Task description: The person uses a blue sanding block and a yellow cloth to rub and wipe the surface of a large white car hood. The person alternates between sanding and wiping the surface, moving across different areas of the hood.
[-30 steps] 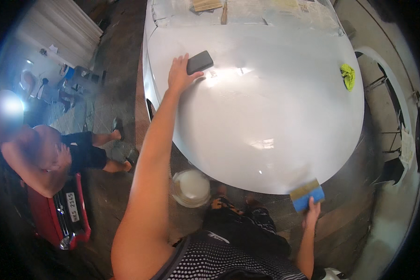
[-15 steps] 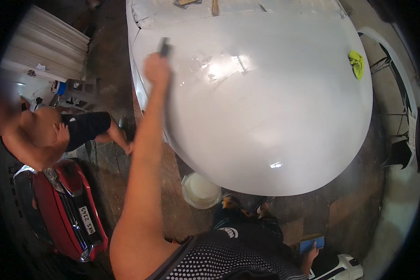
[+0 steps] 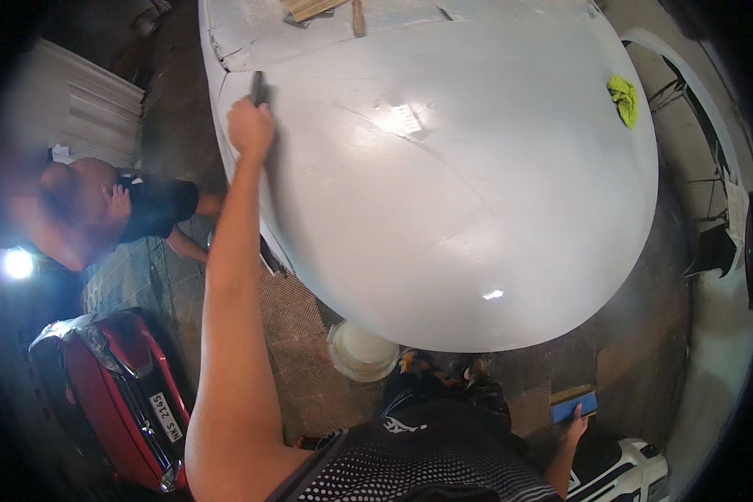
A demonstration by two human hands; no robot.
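My left hand (image 3: 251, 128) is closed around a small dark flat tool (image 3: 259, 89), whose exact kind I cannot make out. It is over the left side of a large white car hood (image 3: 443, 209), beside the hood's edge. Wet streaks and glare show on the hood's upper middle. Low at the right, off the hood, my right hand (image 3: 575, 427) grips a blue sanding block (image 3: 572, 407) with a brownish back. A crumpled yellow-green cloth (image 3: 623, 102) lies on the hood's right side.
Below the hood's front edge stands a whitish bucket (image 3: 362, 351). Another person (image 3: 92, 209) is at the left, above a red car bumper (image 3: 109, 393). Flat pieces (image 3: 314, 8) and a wooden-handled tool (image 3: 358, 18) lie beyond the hood. White bodywork stands at right.
My left hand has moved slightly left and down with the dark tool. My right hand has lifted the sanding block a little. The view has shifted, and a bright light now shows at the left.
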